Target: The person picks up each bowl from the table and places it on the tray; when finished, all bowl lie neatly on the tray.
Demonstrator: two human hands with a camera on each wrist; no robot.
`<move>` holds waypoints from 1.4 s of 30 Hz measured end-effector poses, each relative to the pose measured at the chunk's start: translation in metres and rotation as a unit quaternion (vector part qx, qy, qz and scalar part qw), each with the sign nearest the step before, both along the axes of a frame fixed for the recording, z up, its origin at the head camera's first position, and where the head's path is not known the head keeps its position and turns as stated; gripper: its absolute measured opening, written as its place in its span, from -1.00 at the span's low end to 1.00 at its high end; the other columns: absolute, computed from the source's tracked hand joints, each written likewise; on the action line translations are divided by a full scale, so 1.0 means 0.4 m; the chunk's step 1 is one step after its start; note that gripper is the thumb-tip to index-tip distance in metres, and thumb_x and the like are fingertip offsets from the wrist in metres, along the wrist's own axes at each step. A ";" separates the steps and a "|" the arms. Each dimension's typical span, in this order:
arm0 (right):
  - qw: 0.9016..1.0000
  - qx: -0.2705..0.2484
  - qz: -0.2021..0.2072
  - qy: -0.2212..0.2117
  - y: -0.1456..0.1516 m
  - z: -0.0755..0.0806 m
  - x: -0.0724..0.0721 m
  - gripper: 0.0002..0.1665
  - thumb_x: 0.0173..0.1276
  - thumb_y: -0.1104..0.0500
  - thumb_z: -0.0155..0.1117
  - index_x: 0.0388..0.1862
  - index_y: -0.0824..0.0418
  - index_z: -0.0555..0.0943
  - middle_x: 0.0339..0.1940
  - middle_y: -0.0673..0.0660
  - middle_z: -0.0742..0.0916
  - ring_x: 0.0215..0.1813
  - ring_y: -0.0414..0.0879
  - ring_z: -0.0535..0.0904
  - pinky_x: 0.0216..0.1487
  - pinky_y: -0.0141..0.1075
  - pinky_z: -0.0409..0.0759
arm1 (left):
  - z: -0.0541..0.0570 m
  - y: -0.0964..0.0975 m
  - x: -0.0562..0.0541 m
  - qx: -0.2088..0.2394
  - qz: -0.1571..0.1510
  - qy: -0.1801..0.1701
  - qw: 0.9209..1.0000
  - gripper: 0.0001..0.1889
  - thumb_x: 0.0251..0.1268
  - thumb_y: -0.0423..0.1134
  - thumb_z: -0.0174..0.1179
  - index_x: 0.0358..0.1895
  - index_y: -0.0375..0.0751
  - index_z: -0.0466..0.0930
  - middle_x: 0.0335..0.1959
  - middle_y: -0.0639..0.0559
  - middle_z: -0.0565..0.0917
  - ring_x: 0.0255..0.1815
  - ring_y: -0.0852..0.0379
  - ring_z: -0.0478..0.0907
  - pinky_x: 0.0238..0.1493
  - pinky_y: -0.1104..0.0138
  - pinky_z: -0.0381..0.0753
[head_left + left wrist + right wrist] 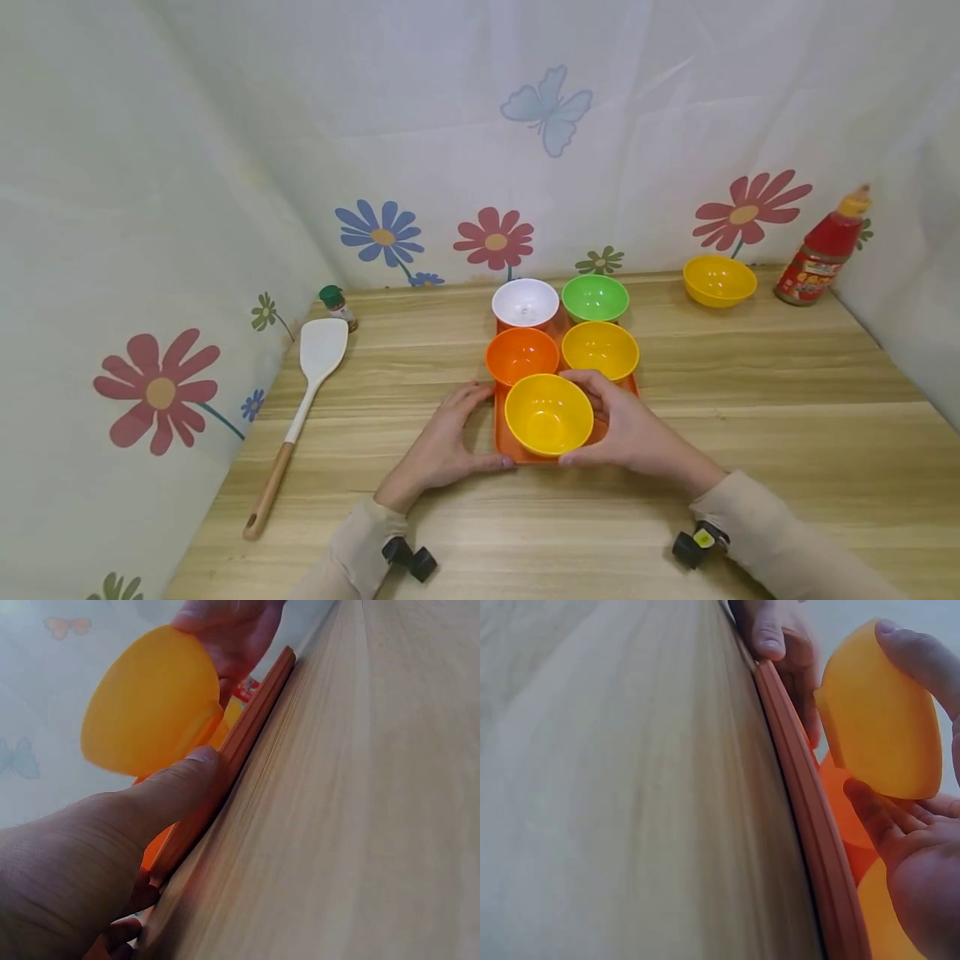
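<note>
My right hand (633, 429) grips a yellow bowl (548, 414) by its right side, thumb near and fingers behind. In the right wrist view the held bowl (881, 712) hangs tilted just above the orange tray (802, 787). My left hand (442, 446) holds the near left corner of the tray (498, 442), thumb along its front edge and fingers at its left side. On the tray stand a white bowl (526, 303), a green bowl (596, 298), an orange bowl (522, 357) and another yellow bowl (601, 351), in two rows.
A white spatula (321, 354) with a wooden handle lies at the left, next to a small green-capped bottle (339, 308). At the back right are one more yellow bowl (719, 281) and a red sauce bottle (821, 250). A printed curtain borders the wooden table (750, 433).
</note>
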State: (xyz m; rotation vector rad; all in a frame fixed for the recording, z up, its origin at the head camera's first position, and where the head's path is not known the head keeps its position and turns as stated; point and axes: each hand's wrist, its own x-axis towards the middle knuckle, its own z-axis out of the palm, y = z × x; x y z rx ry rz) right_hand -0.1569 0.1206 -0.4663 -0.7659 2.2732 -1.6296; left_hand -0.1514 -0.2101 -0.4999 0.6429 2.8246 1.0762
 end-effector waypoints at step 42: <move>0.998 0.058 -0.009 0.020 -0.090 -0.025 0.014 0.31 0.04 -0.14 0.92 0.66 0.02 0.32 0.51 -0.03 0.62 0.48 -0.07 0.61 0.59 0.07 0.56 | 0.002 0.004 0.000 -0.018 -0.002 0.004 1.000 0.19 0.01 0.29 0.74 0.73 0.03 0.35 0.69 0.11 0.38 0.75 -0.03 0.24 0.73 -0.19 0.28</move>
